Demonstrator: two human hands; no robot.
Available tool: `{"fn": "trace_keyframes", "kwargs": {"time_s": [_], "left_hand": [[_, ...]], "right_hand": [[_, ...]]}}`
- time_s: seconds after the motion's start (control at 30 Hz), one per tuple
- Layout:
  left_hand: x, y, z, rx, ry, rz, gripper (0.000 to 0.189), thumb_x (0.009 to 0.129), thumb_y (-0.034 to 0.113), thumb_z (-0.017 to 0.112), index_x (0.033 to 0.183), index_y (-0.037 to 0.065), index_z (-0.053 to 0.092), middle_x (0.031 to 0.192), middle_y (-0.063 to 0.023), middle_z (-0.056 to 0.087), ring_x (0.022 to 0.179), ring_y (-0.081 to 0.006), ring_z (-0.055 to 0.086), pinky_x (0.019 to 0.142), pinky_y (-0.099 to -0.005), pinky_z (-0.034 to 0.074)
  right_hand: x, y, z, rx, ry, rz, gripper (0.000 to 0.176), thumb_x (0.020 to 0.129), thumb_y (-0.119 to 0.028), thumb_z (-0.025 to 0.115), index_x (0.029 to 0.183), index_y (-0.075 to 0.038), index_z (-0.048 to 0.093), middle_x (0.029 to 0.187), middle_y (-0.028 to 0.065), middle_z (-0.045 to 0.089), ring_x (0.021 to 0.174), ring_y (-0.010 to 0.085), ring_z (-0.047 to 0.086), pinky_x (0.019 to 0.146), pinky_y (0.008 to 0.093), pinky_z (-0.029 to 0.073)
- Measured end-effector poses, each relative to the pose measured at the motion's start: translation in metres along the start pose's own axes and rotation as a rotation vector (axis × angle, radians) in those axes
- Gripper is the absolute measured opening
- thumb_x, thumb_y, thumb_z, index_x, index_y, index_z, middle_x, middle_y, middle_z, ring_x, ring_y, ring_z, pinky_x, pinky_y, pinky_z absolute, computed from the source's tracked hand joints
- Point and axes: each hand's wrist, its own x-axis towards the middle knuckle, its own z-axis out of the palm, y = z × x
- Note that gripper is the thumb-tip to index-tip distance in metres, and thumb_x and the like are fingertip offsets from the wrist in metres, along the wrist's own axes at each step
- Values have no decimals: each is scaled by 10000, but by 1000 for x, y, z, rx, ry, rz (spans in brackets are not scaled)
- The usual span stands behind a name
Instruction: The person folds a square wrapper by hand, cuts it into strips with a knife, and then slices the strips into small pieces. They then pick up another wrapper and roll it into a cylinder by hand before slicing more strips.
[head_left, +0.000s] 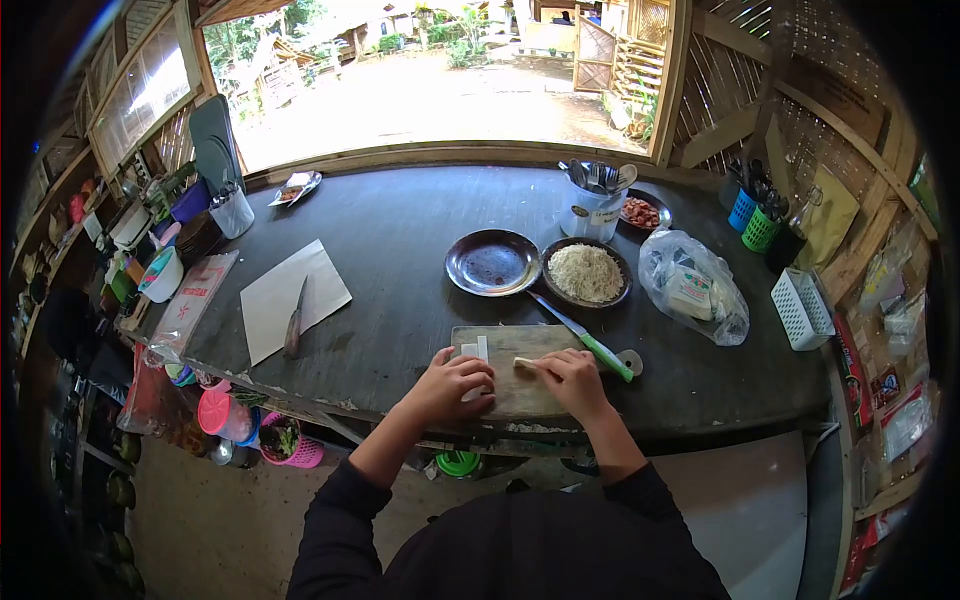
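On a wooden cutting board (515, 404) at the table's near edge, my left hand (452, 385) curls over a flat white piece, part of it showing between thumb and fingers. White strips (482, 347) lie just past its fingertips. My right hand (570, 380) pinches a small pale stick-shaped piece (524, 362) over the middle of the board. A knife with a green handle (605, 356) lies beside the board's far right corner, blade pointing away to the left. Beyond the board are a dark plate (491, 264) and a bowl of pale crumbs (586, 273).
A plastic bag with a white pack (692, 288) lies at the right, near a white basket (801, 308). Behind stand a cutlery tub (592, 212) and a bowl of reddish pieces (641, 212). Leftward, another knife (294, 325) lies on paper (268, 312).
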Motion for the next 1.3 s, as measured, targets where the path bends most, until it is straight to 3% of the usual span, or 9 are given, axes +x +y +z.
{"fn": "trace_keyframes", "kwargs": {"time_s": [0.27,0.47,0.63,0.7,0.83,1.03,1.13,1.2,1.3], "left_hand": [[1,0,-1,38,57,-85,144,851,307,652,941,195,660,1075,38,640,1091,-173,577,1019,-587,274],[30,27,20,15,138,-316,221,850,269,643,1060,199,652,1070,-5,643,1066,-201,587,1007,-558,286],[37,29,26,-54,80,-359,164,857,255,625,1004,194,662,1009,9,655,934,-199,619,819,-429,343],[34,30,27,-130,59,-417,115,846,242,609,931,190,666,932,21,665,921,-205,626,758,-419,327],[32,42,19,-193,52,-512,92,841,214,601,890,173,667,914,-3,674,897,-209,633,757,-428,318],[29,44,16,-164,-10,-527,100,837,181,620,920,161,672,886,-26,672,856,-216,630,769,-398,296],[29,41,21,-74,16,-479,109,820,189,594,888,187,678,927,-18,662,911,-223,619,745,-435,300],[30,42,19,46,-28,-457,128,828,198,611,929,179,688,975,-12,651,953,-221,606,787,-460,299],[31,38,23,101,-29,-406,152,831,222,601,950,184,688,1005,-1,638,996,-217,594,844,-508,299]], "right_hand": [[-1,-1,-1,8,5,-38,67,789,-152,696,846,-166,729,869,-58,703,827,126,626,775,330,380],[-2,0,1,36,-34,-72,81,771,-139,701,843,-156,732,862,-48,705,817,120,630,772,326,378],[4,-8,-11,127,-88,-79,88,777,-104,686,854,-111,727,865,13,705,825,160,646,756,324,430],[3,-9,-12,411,-191,131,121,785,-61,658,892,-55,715,874,89,698,843,230,653,759,335,488],[5,-7,-21,481,-302,264,145,787,-25,640,919,-11,699,884,139,687,854,283,652,774,339,513],[6,7,-32,397,-340,119,172,788,-52,663,949,-8,702,900,127,666,858,281,639,774,344,506],[8,9,-34,317,-333,76,189,786,-79,676,961,-12,705,911,119,655,861,277,631,779,352,503],[11,7,-39,250,-399,79,219,789,-51,666,1002,-19,704,942,102,655,875,235,629,775,316,499],[18,-1,-48,287,-479,158,256,778,-75,668,1029,-37,701,935,98,651,888,247,622,793,336,495]]}}
